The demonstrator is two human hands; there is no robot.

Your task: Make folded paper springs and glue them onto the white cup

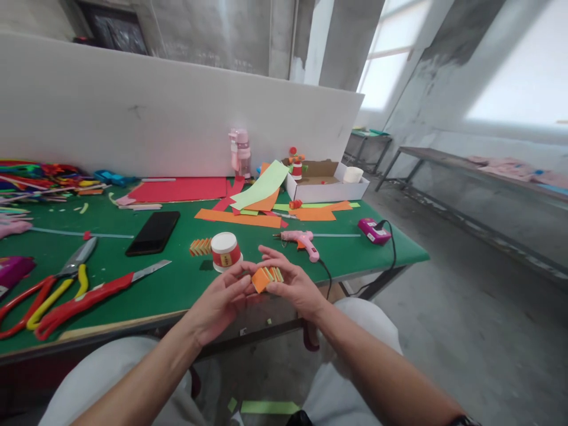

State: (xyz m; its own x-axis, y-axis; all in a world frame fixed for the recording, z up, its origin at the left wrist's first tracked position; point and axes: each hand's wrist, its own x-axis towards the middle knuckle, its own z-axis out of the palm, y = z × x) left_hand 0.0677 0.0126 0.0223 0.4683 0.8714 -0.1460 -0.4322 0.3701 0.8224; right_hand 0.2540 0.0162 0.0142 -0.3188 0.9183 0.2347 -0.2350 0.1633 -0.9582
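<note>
Between my two hands, just off the table's front edge, is a folded paper spring point(261, 280) in orange and pale green. My left hand point(229, 291) pinches its left end; my right hand point(296, 286) has thumb and fingers closed on its right side. Behind my left hand stands a white paper cup point(226, 252) with a red band and a gold label. Another orange and green folded strip point(200, 247) sticks out from the cup's left side. A pink glue gun point(302, 241) lies to the right on the green table point(186, 284).
Red-handled scissors point(57, 284), a red utility knife point(102, 294) and a black phone point(154, 233) lie at left. Cut paper strips point(239, 218), a pink bottle point(241, 154) and a white box point(328, 190) are behind. A purple power block point(375, 231) trails a cord at right.
</note>
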